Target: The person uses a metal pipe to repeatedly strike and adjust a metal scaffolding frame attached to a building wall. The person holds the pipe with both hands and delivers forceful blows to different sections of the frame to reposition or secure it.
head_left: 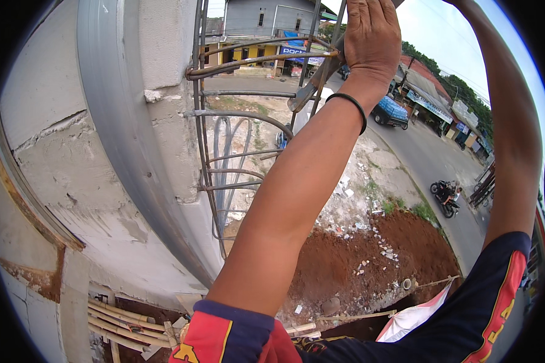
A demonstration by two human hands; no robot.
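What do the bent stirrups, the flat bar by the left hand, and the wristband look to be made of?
Bent stirrups: likely steel rod, dull, with brown, rusty-looking patches.
Flat bar by the left hand: probably worn metal, given its grey, brown-stained face; wood can't be ruled out.
Wristband: perhaps rubber or silicone, being smooth and plain black.

Far below, the ground is a slope of reddish-brown soil (415, 242) that meets a paler, rubble-strewn strip (369, 154). White fragments (347, 192) lie scattered over both, thickest near where the two meet. Green weeds (427, 213) grow beside the road edge, and a small round object (406, 283) sits low on the soil. The grey road (415, 158) runs alongside, bearing a vehicle with a blue load (390, 112) and, nearer, a motorcycle (443, 202) with a rider (453, 194).
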